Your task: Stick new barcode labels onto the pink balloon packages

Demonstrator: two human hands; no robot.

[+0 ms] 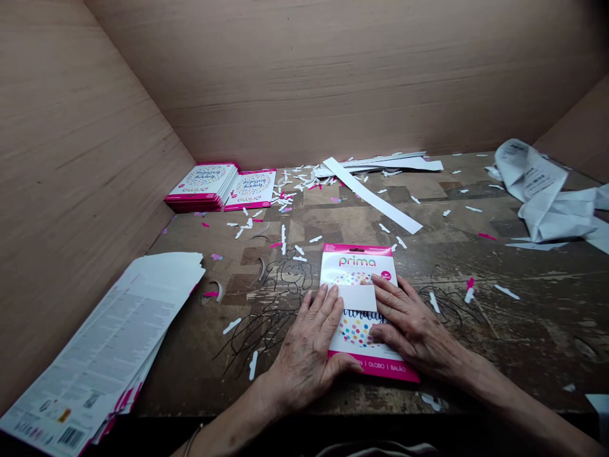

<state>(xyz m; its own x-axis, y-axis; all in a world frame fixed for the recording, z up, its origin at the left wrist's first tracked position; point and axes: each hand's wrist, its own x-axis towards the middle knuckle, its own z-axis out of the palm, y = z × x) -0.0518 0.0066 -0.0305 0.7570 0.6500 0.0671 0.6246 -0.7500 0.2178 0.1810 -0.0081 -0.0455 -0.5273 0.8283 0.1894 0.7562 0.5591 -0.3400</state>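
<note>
A pink-edged "prima" balloon packet [356,265] lies flat on the worn wooden table [537,317], close to the near edge. My left hand [309,349] rests flat on its lower left, with the thumb along the bottom. My right hand [409,320] lies on its right side, fingers spread across the front. A white paper strip [349,297] sits across the packet, its left end touching my left fingertips. My hands hide part of the packet's printed word and dotted balloon picture.
Stacked "happy birthday" packets [200,187] and a single packet [252,189] stand at the back left. A pile of printed white sheets [109,343] lies at the left. Crumpled paper [542,197], a long white strip [371,193], scattered scraps and thin black curls cover the table. Wooden panels wall three sides.
</note>
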